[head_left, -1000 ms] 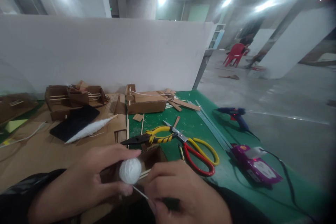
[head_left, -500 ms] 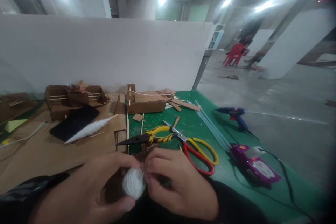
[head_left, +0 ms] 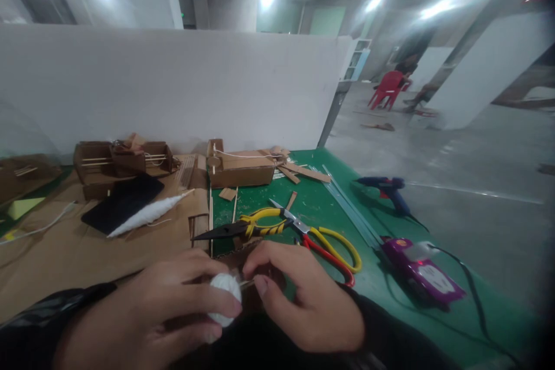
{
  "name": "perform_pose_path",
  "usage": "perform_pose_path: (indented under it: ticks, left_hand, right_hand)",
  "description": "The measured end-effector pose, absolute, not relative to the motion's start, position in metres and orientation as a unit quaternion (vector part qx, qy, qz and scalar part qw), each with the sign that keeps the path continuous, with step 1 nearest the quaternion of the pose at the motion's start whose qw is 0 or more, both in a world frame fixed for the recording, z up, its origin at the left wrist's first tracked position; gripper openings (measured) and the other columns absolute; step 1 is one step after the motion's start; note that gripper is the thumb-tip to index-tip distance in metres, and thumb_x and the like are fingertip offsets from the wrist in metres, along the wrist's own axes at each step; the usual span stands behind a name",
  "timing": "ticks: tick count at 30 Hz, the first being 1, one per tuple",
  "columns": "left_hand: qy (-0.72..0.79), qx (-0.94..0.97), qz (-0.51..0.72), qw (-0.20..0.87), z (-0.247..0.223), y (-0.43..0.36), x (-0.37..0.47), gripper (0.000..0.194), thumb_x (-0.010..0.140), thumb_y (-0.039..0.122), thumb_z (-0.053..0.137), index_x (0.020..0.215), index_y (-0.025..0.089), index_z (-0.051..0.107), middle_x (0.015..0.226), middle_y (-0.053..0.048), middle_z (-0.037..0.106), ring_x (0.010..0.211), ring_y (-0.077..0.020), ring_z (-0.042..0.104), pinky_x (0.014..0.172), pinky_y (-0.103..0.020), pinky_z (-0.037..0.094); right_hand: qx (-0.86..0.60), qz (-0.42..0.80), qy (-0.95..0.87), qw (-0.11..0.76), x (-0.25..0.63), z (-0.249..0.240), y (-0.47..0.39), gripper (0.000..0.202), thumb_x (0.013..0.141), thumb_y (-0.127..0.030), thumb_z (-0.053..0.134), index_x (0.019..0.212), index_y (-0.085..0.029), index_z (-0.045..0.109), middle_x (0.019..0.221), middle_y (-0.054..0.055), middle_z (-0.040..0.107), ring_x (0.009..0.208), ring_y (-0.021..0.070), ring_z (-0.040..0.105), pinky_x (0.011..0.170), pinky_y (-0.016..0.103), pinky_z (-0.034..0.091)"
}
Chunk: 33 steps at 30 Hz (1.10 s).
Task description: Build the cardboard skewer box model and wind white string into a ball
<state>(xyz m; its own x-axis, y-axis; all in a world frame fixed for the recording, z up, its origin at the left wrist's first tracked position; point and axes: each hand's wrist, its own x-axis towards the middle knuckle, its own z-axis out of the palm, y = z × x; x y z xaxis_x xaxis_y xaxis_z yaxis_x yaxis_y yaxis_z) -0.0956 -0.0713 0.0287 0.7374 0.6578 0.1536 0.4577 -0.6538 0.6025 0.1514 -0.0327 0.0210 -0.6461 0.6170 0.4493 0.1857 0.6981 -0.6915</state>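
A small ball of white yarn (head_left: 225,284) sits in my left hand (head_left: 160,300), whose fingers and thumb are closed round it. Just to the right, my right hand (head_left: 306,298) has its thumb and index finger close together beside the ball. Something thin and pale runs from the ball toward those fingertips, too small to name. Beyond my hands lie yellow-and-black long-nose pliers (head_left: 247,226) and scissors (head_left: 321,237) with one red and one yellow handle. A cardboard edge (head_left: 236,254) shows behind the ball, partly hidden by my hands.
Cardboard boxes with sticks (head_left: 124,165) and another cardboard box (head_left: 243,173) stand along the white partition (head_left: 173,87). A white yarn-wound spindle (head_left: 147,215) rests on a black piece (head_left: 125,199). Right are clear glue sticks (head_left: 351,208), a glue gun (head_left: 385,188) and a purple power strip (head_left: 420,272).
My left fingers have moved over the front of the yarn ball, covering more of it. My right fingertips have drawn slightly away to the right.
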Motion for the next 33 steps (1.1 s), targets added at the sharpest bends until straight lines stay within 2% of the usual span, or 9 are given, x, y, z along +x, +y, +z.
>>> perform_pose_path:
  ticks: [4,9,13,16,18,20,23,29,33]
  left_hand:
    - [0.309,0.898,0.176,0.259,0.029,-0.071,-0.095,0.025,0.098,0.019,0.053,0.119,0.033,0.058,0.126,-0.002,0.058,0.110,-0.0173,0.056,0.092,-0.025,0.045]
    - [0.311,0.905,0.148,0.249,0.032,-0.072,-0.094,0.029,0.098,0.016,0.052,0.121,0.033,0.057,0.127,-0.003,0.056,0.110,-0.0186,0.055,0.091,-0.026,0.047]
    - [0.318,0.902,0.154,0.246,0.034,-0.072,-0.093,0.026,0.098,0.017,0.051,0.118,0.033,0.058,0.123,-0.003,0.057,0.107,-0.0182,0.055,0.091,-0.026,0.047]
    - [0.317,0.906,0.149,0.236,0.033,-0.072,-0.092,0.026,0.097,0.018,0.053,0.117,0.034,0.059,0.120,-0.003,0.059,0.103,-0.0186,0.057,0.086,-0.026,0.048]
    - [0.321,0.906,0.148,0.231,0.032,-0.072,-0.091,0.028,0.096,0.018,0.055,0.118,0.035,0.059,0.120,-0.002,0.060,0.102,-0.0186,0.058,0.085,-0.026,0.049]
    - [0.326,0.904,0.147,0.235,0.032,-0.072,-0.091,0.026,0.096,0.019,0.055,0.116,0.034,0.059,0.120,-0.002,0.060,0.103,-0.0189,0.058,0.086,-0.027,0.049]
    - [0.324,0.906,0.135,0.238,0.031,-0.073,-0.092,0.025,0.097,0.019,0.051,0.116,0.033,0.058,0.122,-0.004,0.058,0.105,-0.0196,0.057,0.089,-0.028,0.049]
    - [0.323,0.906,0.138,0.237,0.031,-0.072,-0.093,0.023,0.096,0.018,0.053,0.114,0.032,0.059,0.123,-0.004,0.059,0.105,-0.0201,0.057,0.088,-0.028,0.049]
    - [0.319,0.908,0.134,0.235,0.033,-0.071,-0.092,0.023,0.096,0.015,0.052,0.112,0.031,0.059,0.126,-0.003,0.059,0.105,-0.0188,0.059,0.088,-0.027,0.049]
  right_hand:
    - [-0.249,0.323,-0.851,0.331,0.153,0.020,-0.032,0.017,0.087,-0.013,0.047,0.097,-0.017,0.060,0.080,0.000,0.064,0.064,0.0097,0.054,0.060,0.020,0.043]
    - [-0.240,0.371,-0.841,0.313,0.153,0.021,-0.033,0.023,0.089,-0.016,0.048,0.107,-0.016,0.060,0.089,0.004,0.068,0.069,0.0109,0.058,0.061,0.021,0.045]
    - [-0.216,0.426,-0.815,0.327,0.152,0.019,-0.035,0.028,0.089,-0.025,0.057,0.115,-0.016,0.061,0.091,0.005,0.068,0.070,0.0110,0.059,0.059,0.020,0.045]
    - [-0.232,0.443,-0.807,0.315,0.150,0.017,-0.034,0.023,0.089,-0.029,0.062,0.106,-0.015,0.065,0.085,0.003,0.067,0.065,0.0095,0.056,0.057,0.019,0.043]
    - [-0.243,0.431,-0.811,0.313,0.148,0.016,-0.033,0.015,0.092,-0.026,0.058,0.096,-0.014,0.066,0.081,0.002,0.066,0.066,0.0089,0.055,0.059,0.019,0.042]
    - [-0.244,0.419,-0.811,0.327,0.148,0.016,-0.033,0.015,0.095,-0.023,0.054,0.091,-0.014,0.065,0.080,0.002,0.065,0.069,0.0091,0.055,0.063,0.020,0.043]
    - [-0.244,0.434,-0.794,0.350,0.148,0.015,-0.032,0.017,0.097,-0.026,0.052,0.089,-0.014,0.062,0.077,0.001,0.062,0.069,0.0098,0.054,0.064,0.020,0.043]
    - [-0.264,0.537,-0.714,0.364,0.152,0.013,-0.027,0.026,0.097,-0.038,0.054,0.087,-0.015,0.057,0.072,-0.002,0.051,0.060,0.0086,0.050,0.056,0.020,0.043]
    - [-0.277,0.519,-0.697,0.411,0.161,0.017,-0.023,0.023,0.097,-0.036,0.056,0.087,-0.016,0.058,0.073,-0.001,0.053,0.059,0.0086,0.052,0.054,0.020,0.044]
